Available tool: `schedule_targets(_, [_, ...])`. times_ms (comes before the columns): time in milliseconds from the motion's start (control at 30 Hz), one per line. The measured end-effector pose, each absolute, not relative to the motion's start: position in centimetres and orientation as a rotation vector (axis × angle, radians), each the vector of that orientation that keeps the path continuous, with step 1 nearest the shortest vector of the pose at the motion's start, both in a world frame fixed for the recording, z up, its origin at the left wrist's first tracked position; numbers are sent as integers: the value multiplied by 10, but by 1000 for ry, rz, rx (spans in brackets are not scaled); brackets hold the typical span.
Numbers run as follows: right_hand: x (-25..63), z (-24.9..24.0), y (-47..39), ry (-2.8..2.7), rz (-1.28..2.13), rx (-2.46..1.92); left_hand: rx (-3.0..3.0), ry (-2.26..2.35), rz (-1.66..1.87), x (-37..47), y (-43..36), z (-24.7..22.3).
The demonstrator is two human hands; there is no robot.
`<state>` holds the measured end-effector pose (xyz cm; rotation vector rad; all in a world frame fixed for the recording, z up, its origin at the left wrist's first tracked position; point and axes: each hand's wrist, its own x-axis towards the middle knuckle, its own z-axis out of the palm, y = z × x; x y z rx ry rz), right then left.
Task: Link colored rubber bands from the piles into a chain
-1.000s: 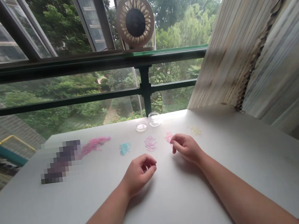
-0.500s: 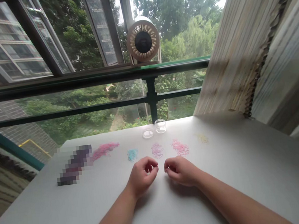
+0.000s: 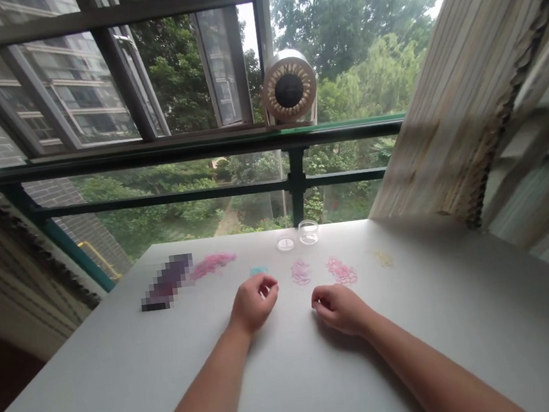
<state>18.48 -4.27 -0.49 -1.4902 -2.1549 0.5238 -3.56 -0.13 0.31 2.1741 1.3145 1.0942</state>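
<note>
My left hand (image 3: 255, 301) hovers or rests just in front of a small pile of blue loops (image 3: 259, 270), covering part of it. Its fingers are curled and the thumb meets the index finger; I cannot make out anything between them. Similarly closed, my right hand (image 3: 339, 307) lies in front of a pile of pink loops (image 3: 342, 270), its fingertips curled toward the thumb and partly hidden. A pile of light purple loops (image 3: 300, 272) lies between and beyond the hands. The thin loops look like small rubber bands.
Farther right lies a pile of yellow loops (image 3: 384, 259). At the left is a longer pink heap (image 3: 214, 264) beside a blurred-out dark item (image 3: 168, 283). A clear round container (image 3: 309, 233) and its lid (image 3: 286, 243) stand near the table's (image 3: 285, 390) back edge. A fan (image 3: 289, 88) stands by the window.
My left hand has moved left and forward, now covering part of the blue pile. The hands are farther apart. The view has turned slightly left; the right hand stays near the pink pile.
</note>
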Motion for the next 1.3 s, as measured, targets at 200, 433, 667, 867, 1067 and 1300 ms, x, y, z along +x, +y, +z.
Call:
schedule_targets(200, [185, -7, -42, -2154, 508, -1501, 2016, 1806, 959, -76, 13, -7])
schedule_targets(433, [185, -4, -43, -2142, 525, -1502, 2039, 2116, 726, -79, 15, -14])
schedule_targets(667, [187, -3, -42, -2120, 613, -1473, 1945, 2237, 698, -82, 19, -17])
schedule_targets(867, [191, -5, -40, -2097, 660, -1436, 1869, 2298, 807, -106, 29, -14])
schedule_targets(1067, [194, -5, -39, -2087, 735, -1407, 1787, 2407, 854, -140, 39, -8])
schedule_targets(1300, [195, -4, -36, -2109, 792, -1385, 1877, 2399, 817, -145, 55, -9])
